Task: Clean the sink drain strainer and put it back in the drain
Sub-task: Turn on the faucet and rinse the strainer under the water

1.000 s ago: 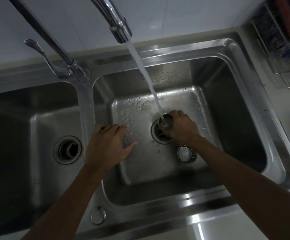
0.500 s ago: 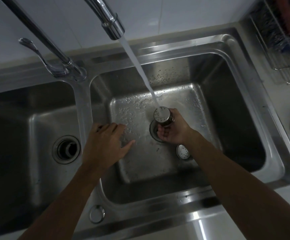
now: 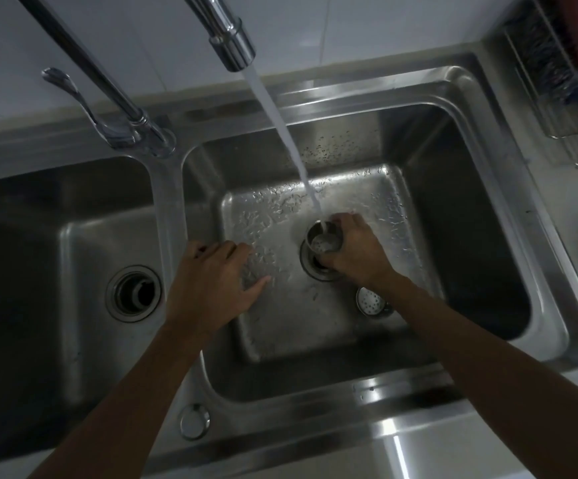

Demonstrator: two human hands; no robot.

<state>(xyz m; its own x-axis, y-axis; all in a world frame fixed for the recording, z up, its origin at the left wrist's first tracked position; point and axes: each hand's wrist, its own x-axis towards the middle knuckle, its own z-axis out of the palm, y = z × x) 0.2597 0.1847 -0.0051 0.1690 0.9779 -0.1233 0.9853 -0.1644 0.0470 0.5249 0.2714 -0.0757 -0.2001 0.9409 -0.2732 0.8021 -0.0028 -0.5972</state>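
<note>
Sink [image 3: 481, 108]: grey brushed steel, basin floor speckled with pale droplets. Faucet [image 3: 232, 39]: bright chrome. Water stream [image 3: 280, 126]: whitish, translucent. Strainer [image 3: 325, 240]: silver-grey (perforation pattern not resolvable). Round cap [image 3: 370, 300] is noted as silver, dotted with small dark holes. Wall tiles [image 3: 349, 25]: pale grey-white. Dish rack [image 3: 564, 98]: silver wire.
</note>
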